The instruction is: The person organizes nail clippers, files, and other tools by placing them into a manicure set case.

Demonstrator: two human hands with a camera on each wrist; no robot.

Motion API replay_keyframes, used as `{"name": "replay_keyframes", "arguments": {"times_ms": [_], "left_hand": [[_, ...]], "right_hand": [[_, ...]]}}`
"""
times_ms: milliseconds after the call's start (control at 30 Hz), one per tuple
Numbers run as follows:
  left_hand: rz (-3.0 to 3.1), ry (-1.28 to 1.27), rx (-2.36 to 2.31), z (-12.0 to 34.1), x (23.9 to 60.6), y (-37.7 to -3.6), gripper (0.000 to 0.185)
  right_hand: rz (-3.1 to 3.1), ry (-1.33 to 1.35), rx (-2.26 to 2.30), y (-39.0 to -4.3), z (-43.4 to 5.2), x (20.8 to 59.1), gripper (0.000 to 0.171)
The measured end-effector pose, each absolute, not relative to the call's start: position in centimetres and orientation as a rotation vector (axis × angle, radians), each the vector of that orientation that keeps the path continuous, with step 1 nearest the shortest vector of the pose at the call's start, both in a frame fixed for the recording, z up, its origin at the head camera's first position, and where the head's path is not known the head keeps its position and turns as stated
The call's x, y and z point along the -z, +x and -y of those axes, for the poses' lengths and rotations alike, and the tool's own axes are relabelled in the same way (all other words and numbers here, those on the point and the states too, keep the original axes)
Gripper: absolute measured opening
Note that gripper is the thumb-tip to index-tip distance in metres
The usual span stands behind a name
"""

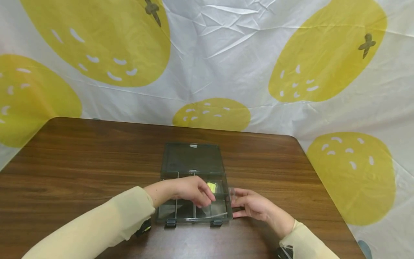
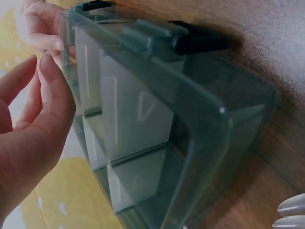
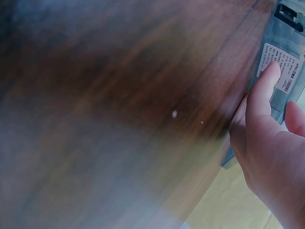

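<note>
Open smoked-plastic compartment box sits on the wooden table, lid laid flat on the far side of both hands. Left hand hangs over the tray, fingers loosely curled with tips pointing down into a middle compartment; left wrist view shows thumb and forefinger close together, just beside a divider wall, with nothing visible between them, so I can't tell if it's pinching anything. Small yellow-green item lies in a compartment just past the left fingertips, apparently not touched. Right hand is against the box's right outer wall, fingers mostly straight; right wrist view shows a fingertip pressing the white label on that wall, bracing rather than gripping. Risks as I judge them: box is light and only held from one side, so a push from the left hand could slide or pivot it away from the right palm; fingers working in a narrow compartment could knock a loose divider out or flick the yellow-green piece into a neighbouring cell.
</note>
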State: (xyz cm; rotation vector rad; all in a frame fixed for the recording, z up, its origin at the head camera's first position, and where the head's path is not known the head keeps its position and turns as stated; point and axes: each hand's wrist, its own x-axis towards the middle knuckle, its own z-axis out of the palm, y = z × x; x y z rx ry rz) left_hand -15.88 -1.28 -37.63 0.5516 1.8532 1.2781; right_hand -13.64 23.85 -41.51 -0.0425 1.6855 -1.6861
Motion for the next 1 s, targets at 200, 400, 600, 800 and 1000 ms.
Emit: {"name": "replay_keyframes", "arguments": {"times_ms": [200,400,600,800,1000], "left_hand": [[-1.866,0.564,-1.305,2.3,37.2,-16.3,0.028],[-1.914,0.523,-1.327,4.7,36.4,-16.3,0.029],[-1.982,0.486,-1.350,8.2,36.5,-16.2,0.031],[-2.028,0.420,-1.384,11.9,37.3,-15.8,0.033],[-2.083,0.344,-1.405,14.7,38.4,-15.1,0.033]], "right_hand": [[-1.688,-0.041,1.688,-13.5,-23.7,41.4,0.064],[-1.716,-0.021,1.675,-13.5,-23.7,41.2,0.072],[-1.725,-0.016,1.674,-13.5,-23.7,41.2,0.072],[-1.681,-0.044,1.693,-13.5,-23.8,41.2,0.068],[-1.669,-0.033,1.701,-13.5,-23.7,41.3,0.064]]}}
